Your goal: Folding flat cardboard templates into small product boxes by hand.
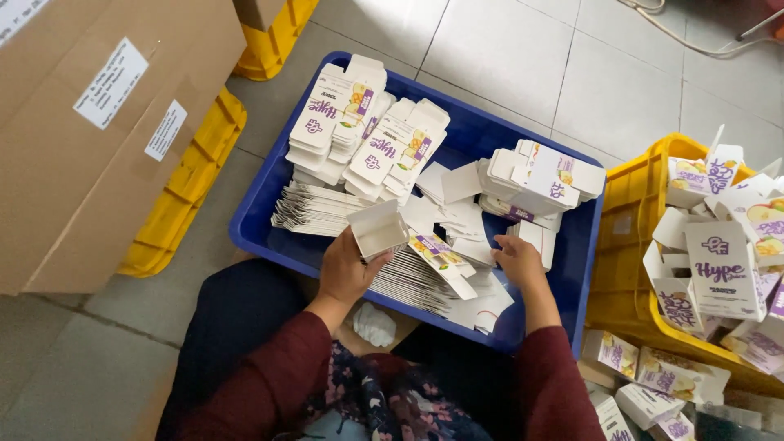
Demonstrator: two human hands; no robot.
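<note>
Left hand (343, 273) fingers grip small white folded box (378, 229), open mouth up toward camera, over blue bin (253, 212). Right hand (519, 261) fingers closed on flat carton (535, 238), upright.

Smooth printed card cartons (384, 151) are lying in a glossy blue plastic crate (253, 216); matt brown corrugated cardboard box (98, 122) is sitting on satin floor tiles (523, 57).

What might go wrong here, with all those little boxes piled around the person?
The half-opened box in the left hand could get crushed if squeezed. The right hand, reaching into the flat cartons, might knock the leaning stacks over. Finished boxes heaped above the yellow crate may spill.
</note>
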